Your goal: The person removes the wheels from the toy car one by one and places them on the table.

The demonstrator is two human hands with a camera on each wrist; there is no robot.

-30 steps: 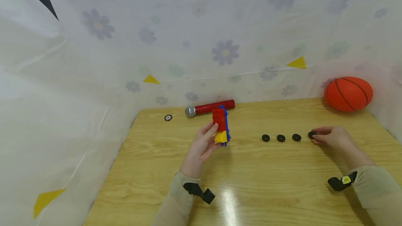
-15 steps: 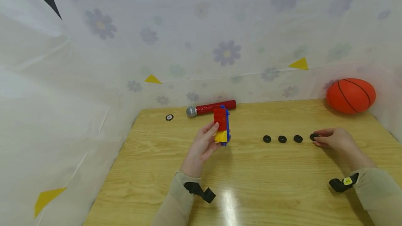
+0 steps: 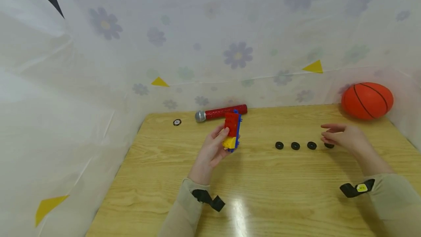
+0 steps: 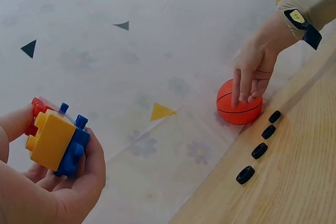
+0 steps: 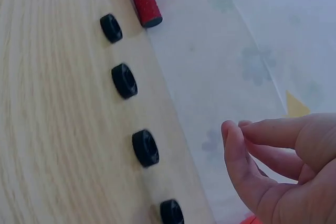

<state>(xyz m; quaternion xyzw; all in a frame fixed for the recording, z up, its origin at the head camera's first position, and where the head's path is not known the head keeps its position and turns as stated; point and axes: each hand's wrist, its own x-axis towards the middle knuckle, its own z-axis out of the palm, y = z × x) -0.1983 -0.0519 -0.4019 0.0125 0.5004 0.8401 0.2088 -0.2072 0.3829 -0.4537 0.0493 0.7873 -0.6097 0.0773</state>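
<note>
My left hand (image 3: 212, 149) holds a toy brick car body (image 3: 232, 125) above the table, thumb on its red bricks and fingers behind. In the left wrist view its yellow brick (image 4: 53, 139) faces the camera, beside a blue base (image 4: 72, 151) with short pegs. Several small black toy tyres lie flat in a row; the leftmost tyre (image 3: 279, 145) is nearest the car body. My right hand (image 3: 350, 138) hovers just over the rightmost tyre (image 3: 329, 146), partly hiding it. From the right wrist view, nothing sits between its loosely bent fingers (image 5: 273, 132).
On the wooden table (image 3: 263, 200), a red toy microphone (image 3: 225, 112) lies along the back edge. A small round black-and-white disc (image 3: 177, 122) is left of it. An orange ball (image 3: 367, 100) stands at the back right, by the flower-patterned sheet (image 3: 197, 28).
My right hand has let go of the rightmost tyre and lifted away from it, leaving it in the row. The left hand has tilted the car body slightly.
</note>
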